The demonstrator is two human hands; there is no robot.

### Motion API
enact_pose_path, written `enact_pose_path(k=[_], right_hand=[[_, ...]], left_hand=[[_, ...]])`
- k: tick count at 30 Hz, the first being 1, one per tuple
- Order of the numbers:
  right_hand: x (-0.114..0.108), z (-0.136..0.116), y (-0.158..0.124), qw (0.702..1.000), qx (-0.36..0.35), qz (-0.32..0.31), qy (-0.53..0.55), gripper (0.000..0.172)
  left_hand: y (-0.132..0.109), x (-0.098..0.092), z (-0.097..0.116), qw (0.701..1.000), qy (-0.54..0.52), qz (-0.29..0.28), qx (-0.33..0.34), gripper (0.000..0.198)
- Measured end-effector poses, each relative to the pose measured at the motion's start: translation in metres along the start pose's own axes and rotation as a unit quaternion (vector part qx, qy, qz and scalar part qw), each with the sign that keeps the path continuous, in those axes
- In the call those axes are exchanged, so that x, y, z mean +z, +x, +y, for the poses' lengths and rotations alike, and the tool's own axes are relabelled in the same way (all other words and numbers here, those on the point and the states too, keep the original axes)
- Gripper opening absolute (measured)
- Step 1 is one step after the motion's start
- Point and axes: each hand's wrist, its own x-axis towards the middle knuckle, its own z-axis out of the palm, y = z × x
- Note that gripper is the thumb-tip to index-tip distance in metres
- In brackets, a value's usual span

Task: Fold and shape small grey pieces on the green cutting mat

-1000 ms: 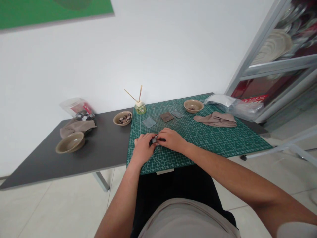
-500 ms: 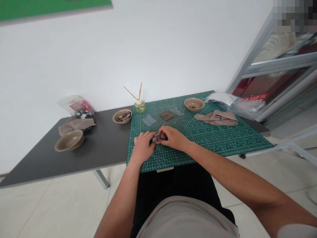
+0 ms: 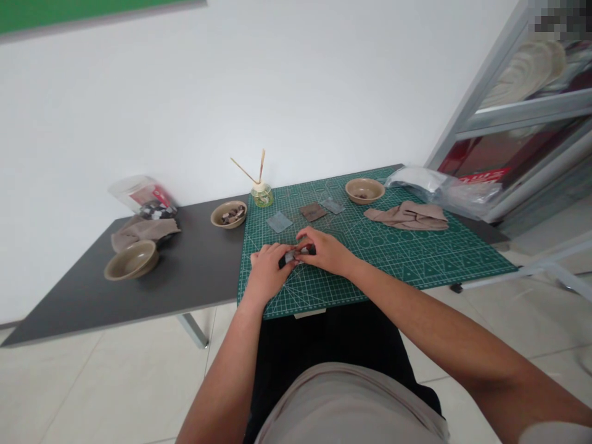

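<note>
My left hand (image 3: 271, 271) rests near the front of the green cutting mat (image 3: 370, 265), its fingers closed on a small grey and dark piece (image 3: 290, 255). From the right, my right hand (image 3: 327, 254) meets it, thumb and forefinger pinched at the same spot, with something dark showing by its fingers. Fingers cover most of what is held, and its kind cannot be made out. Just beyond the hands lie a pale grey square sheet (image 3: 279, 222), a brown square sheet (image 3: 313, 213) and a greyish square (image 3: 333, 205).
A bowl of small brown pieces (image 3: 229, 214) stands left of the mat; another bowl (image 3: 365, 191) sits on its back right. Nearby are a brown cloth (image 3: 409, 217), plastic bag (image 3: 439, 188) and reed diffuser (image 3: 263, 195). Farther left are a bowl (image 3: 132, 262), cloth (image 3: 143, 230) and plastic container (image 3: 141, 192).
My right fingers have shifted slightly on the held piece, and the forefinger is lifted more. My left hand stays almost in place. The whole view has moved a little.
</note>
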Motion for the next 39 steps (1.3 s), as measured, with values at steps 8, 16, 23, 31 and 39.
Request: enact_pose_path(k=[8, 16, 23, 31, 39], right_hand=[[-0.003, 0.001, 0.000, 0.999, -0.045, -0.006, -0.029, 0.031], [0.000, 0.003, 0.003, 0.984, -0.135, -0.054, -0.105, 0.009], [0.003, 0.004, 0.004, 0.969, -0.190, -0.050, -0.149, 0.007], [0.003, 0.008, 0.004, 0.966, -0.151, 0.011, -0.208, 0.013], [0.006, 0.007, 0.005, 0.959, -0.183, -0.006, -0.217, 0.011]], left_hand=[[-0.001, 0.000, 0.002, 1.000, 0.001, 0.007, -0.007, 0.014], [0.000, 0.002, -0.003, 0.999, -0.045, 0.017, -0.025, 0.014], [0.002, 0.000, -0.002, 0.999, -0.050, 0.007, -0.019, 0.020], [0.002, 0.002, -0.004, 0.998, -0.055, 0.021, -0.019, 0.026], [0.002, 0.005, -0.005, 0.998, -0.056, 0.029, -0.005, 0.026]])
